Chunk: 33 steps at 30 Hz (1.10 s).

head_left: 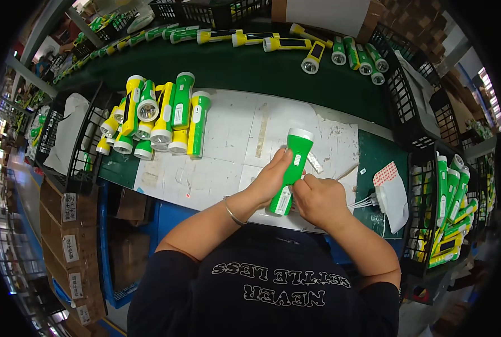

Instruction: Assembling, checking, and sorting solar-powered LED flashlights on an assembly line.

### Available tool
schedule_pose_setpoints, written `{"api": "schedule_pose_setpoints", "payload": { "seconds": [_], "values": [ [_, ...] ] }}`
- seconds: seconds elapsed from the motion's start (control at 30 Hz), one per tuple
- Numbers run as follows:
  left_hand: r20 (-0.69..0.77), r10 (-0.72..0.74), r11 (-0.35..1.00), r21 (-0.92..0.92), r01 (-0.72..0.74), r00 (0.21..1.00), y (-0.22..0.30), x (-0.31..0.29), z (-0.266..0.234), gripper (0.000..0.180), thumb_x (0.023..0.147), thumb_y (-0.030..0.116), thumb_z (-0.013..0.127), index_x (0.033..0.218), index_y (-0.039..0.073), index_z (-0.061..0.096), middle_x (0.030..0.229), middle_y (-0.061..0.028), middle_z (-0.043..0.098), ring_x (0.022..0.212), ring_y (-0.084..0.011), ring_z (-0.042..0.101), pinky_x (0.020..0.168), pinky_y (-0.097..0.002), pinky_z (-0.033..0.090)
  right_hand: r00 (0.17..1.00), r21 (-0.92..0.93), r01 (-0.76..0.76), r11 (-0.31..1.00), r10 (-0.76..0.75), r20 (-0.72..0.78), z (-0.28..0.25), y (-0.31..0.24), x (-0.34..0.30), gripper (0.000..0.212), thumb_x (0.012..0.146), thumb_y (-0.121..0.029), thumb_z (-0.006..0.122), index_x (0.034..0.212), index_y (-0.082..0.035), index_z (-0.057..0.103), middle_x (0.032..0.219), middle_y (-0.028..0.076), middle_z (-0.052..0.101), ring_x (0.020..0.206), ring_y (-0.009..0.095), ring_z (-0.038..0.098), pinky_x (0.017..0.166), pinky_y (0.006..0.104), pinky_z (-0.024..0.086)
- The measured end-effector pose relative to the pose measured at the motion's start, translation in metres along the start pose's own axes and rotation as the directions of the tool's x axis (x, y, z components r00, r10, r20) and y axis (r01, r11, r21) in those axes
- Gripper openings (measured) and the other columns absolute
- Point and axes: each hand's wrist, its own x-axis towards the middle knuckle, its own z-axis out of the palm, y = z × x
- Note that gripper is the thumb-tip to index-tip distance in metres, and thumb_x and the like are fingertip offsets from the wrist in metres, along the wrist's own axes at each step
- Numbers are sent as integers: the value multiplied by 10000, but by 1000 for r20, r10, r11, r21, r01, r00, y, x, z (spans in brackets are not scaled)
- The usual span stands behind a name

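Observation:
A green flashlight [298,153] with a white head stands tilted in front of me, its head pointing away. My left hand [271,177] is closed around the left side of its body. At the lower right side of the flashlight, my right hand [321,196] has its fingers curled against the body. Whatever those fingers may pinch is hidden. Beneath both hands lies a worn white board [228,135]. White cables [364,203] run out beside my right wrist. To the left, several green and yellow flashlights [182,109] are heaped on the board.
Along the far side, a dark green belt [239,70] carries a row of flashlights [219,36]. A black crate [84,149] stands at the left. Another crate [422,216] at the right holds several flashlights [452,185]. A white sheet with red-dotted paper [393,202] lies near it.

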Motion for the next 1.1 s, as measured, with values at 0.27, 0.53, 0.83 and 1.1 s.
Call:
{"api": "schedule_pose_setpoints", "payload": {
  "seconds": [0.27, 0.53, 0.83, 1.1],
  "values": [
    [-113, -69, 992, -116, 56, 991, 14, 3, -15, 423, 949, 467, 339, 1152, 100, 393, 934, -109, 547, 692, -178, 554, 581, -328, 494, 939, 438, 239, 867, -321, 122, -16, -37, -35, 258, 685, -296, 718, 622, -140, 523, 593, 24, 463, 437, 194, 477, 405, 318, 366],
    [35, 28, 999, -34, -27, 999, 11, -5, 8, 373, 922, 250, 505, 1211, 62, 363, 976, -93, 524, 827, -133, 543, 687, -271, 475, 885, 571, -421, 705, 456, 91, 5, -6, 0, 347, 743, -168, 698, 599, -61, 402, 576, 59, 431, 489, 235, 451, 453, 344, 358],
    [175, 193, 591, 765, -257, 965, 25, -25, 7, 474, 872, 239, 557, 1238, 20, 350, 912, -157, 571, 820, -241, 607, 694, -329, 485, 745, 679, -605, 416, 596, 299, -27, 40, 8, 420, 715, -250, 747, 1033, -73, 539, 767, 17, 533, 567, 68, 430, 526, 213, 379],
    [216, 117, -139, 970, -199, 969, 59, -47, -24, 403, 692, 173, 640, 1057, 52, 520, 971, -132, 583, 881, -302, 584, 758, -374, 489, 759, 662, -646, 379, 409, 507, -38, 58, -8, 663, 593, -243, 830, 1162, -153, 502, 942, 43, 551, 712, 55, 450, 558, 177, 366]
  ]
}}
